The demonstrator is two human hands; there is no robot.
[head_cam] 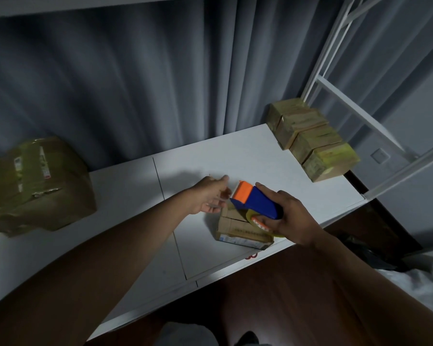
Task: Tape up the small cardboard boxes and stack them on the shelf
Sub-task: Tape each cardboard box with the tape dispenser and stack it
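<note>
A small cardboard box lies on the white shelf board near its front edge. My right hand grips a blue and orange tape dispenser just above the box, the roll of clear tape under my fingers. My left hand is beside the dispenser's orange nose, palm up, fingers loosely spread. A thin strip of clear tape seems to run from the nose to those fingers, though whether they pinch it is unclear. Several taped small boxes stand in a row at the shelf's back right.
A large, crumpled parcel wrapped in tape sits at the left of the shelf. Grey curtains hang behind. White metal shelf posts rise at the right. Dark wood floor lies below the shelf's front edge.
</note>
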